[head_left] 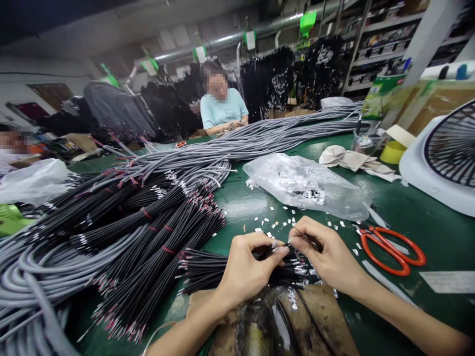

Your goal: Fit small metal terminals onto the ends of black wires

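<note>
My left hand [247,269] is closed around a bundle of short black wires [208,269] that lies across the green table [426,227] in front of me. My right hand [328,254] pinches the end of one black wire at the bundle's right end, its fingertips meeting those of my left hand. Small white metal terminals [272,225] are scattered on the table just beyond both hands.
Large piles of black wire bundles [148,232] and grey cables [230,148] fill the left. A clear plastic bag [308,185], orange-handled scissors [393,249], a white fan [445,158] and yellow tape [392,151] lie to the right. A person in a light blue shirt [222,111] works across the table.
</note>
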A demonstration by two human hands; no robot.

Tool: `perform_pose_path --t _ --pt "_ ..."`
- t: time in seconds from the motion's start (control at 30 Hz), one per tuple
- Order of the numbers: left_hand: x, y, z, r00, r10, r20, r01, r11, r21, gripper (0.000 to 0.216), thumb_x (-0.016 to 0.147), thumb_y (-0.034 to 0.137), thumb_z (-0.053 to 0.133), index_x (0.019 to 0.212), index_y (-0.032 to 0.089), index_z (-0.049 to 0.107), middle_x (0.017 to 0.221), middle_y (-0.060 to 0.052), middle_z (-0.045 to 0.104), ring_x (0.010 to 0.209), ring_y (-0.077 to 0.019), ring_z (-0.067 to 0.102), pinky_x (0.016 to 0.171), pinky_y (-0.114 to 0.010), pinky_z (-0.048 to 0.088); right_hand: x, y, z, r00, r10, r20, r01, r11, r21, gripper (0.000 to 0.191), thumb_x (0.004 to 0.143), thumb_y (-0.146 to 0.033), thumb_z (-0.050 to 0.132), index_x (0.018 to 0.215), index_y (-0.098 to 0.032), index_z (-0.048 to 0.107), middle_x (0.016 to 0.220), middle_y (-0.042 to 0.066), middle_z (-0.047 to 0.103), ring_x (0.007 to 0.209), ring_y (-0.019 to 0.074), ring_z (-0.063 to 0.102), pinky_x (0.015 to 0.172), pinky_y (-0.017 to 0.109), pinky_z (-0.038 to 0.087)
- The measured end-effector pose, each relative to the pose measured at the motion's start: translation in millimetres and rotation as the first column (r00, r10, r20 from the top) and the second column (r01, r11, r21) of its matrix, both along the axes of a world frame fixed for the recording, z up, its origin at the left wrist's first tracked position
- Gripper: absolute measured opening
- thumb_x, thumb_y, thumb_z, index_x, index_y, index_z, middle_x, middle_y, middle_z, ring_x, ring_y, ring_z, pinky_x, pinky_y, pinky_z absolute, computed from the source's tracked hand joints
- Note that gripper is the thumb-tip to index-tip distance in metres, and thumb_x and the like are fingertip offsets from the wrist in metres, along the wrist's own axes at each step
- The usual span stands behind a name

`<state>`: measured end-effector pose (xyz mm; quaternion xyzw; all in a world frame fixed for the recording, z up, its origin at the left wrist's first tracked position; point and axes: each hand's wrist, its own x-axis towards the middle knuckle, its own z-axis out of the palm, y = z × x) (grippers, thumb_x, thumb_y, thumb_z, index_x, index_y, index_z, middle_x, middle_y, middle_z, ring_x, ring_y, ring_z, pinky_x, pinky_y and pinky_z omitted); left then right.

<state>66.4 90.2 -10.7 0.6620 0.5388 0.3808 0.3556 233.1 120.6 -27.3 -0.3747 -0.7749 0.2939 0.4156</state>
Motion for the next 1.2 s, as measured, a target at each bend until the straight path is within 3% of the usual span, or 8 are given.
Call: perform_pose_path --t 0.17,0.33,0.53,0.67,0.8,0.93,1.07,1.2 --pt "3 1 -3.6 0.971 0.195 0.138 -0.191 0.981 -0.04 0.018 0.062 0.027 0.07 0.055 0.013 0.061 0.053 -0.002 0.06 0.049 -0.0123 0.051 0.048 -0.022 0.037 -10 -8 5.6 1.0 -0.01 -0.025 0.009 0.999 -0.031 0.022 0.086 -0.027 0.046 0.065 -0.018 0.05 0.064 0.0 0.047 0.058 0.0113 0.045 0.051 0.022 0.038" --pt "1 6 -7.0 0.946 0.262 0.19 -0.252 0.965 -0.074 0.022 0.06 0.032 0.071 0.053 0.014 0.058 0.056 -0.001 0.06 0.05 -0.0125 0.052 0.048 -0.023 0.04 -3 -8 22.1 0.996 -0.09 -0.026 0.093 0.987 0.128 0.02 0.084 -0.026 0.047 0.066 -0.02 0.054 0.063 0.001 0.053 0.055 0.0126 0.048 0.048 0.024 0.038" --pt "-11 16 -7.9 0.999 0.026 0.044 -0.021 0.993 -0.114 0.022 0.074 0.03 0.058 0.085 0.016 0.07 0.078 -0.004 0.069 0.071 -0.0171 0.059 0.067 -0.026 0.043 38 20 13.9 0.815 -0.569 0.112 0.464 0.755 0.464 0.011 0.078 -0.019 0.052 0.079 -0.021 0.063 0.071 0.004 0.058 0.062 0.0173 0.054 0.057 0.03 0.04" --pt "-20 19 -3.6 0.993 -0.046 0.108 0.07 0.972 -0.225 0.021 0.071 0.027 0.062 0.084 0.012 0.066 0.072 -0.004 0.066 0.067 -0.0158 0.058 0.065 -0.025 0.043 30 14 -11.5 0.91 -0.237 0.341 0.085 0.911 0.404 0.044 0.072 -0.006 0.046 0.111 -0.023 0.059 0.097 0.004 0.063 0.081 0.0161 0.06 0.066 0.026 0.044" --pt "-21 19 0.2 0.991 0.06 0.123 -0.041 0.988 -0.148 0.023 0.07 0.034 0.063 0.063 0.011 0.062 0.059 -0.001 0.06 0.057 -0.0132 0.054 0.055 -0.022 0.04 8 1 -14.0 0.819 -0.055 0.571 -0.105 0.964 0.244 0.037 0.067 -0.004 0.049 0.093 -0.023 0.068 0.072 0.0 0.067 0.062 0.0145 0.061 0.052 0.023 0.04" --pt "-13 20 -3.3 0.979 0.075 0.188 -0.045 0.986 -0.16 0.033 0.076 0.042 0.054 0.066 0.01 0.06 0.05 0.002 0.048 0.043 -0.0066 0.039 0.043 -0.02 0.029 6 2 -2.6 0.872 0.033 0.488 -0.056 0.998 0.033 0.028 0.065 -0.004 0.053 0.073 -0.024 0.07 0.065 -0.002 0.068 0.059 0.014 0.061 0.054 0.023 0.042" --pt "-7 17 -9.1 0.992 -0.008 0.127 0.027 0.989 -0.148 0.032 0.075 0.039 0.056 0.059 0.01 0.058 0.049 0.005 0.033 0.047 -0.0059 0.026 0.044 -0.021 0.018 7 3 1.7 0.983 -0.096 0.156 0.098 0.995 -0.005 0.023 0.073 -0.012 0.054 0.086 -0.022 0.071 0.076 0.0 0.07 0.064 0.0144 0.063 0.06 0.024 0.048" --pt "-8 14 -8.4 0.993 -0.076 0.094 0.091 0.981 -0.17 0.033 0.076 0.034 0.054 0.052 0.012 0.051 0.048 0.005 0.03 0.05 -0.0071 0.025 0.046 -0.022 0.02 2 1 0.9 0.997 -0.07 0.027 0.072 0.995 -0.064 0.023 0.075 -0.014 0.056 0.091 -0.021 0.07 0.086 0.001 0.071 0.072 0.0156 0.065 0.064 0.025 0.051"
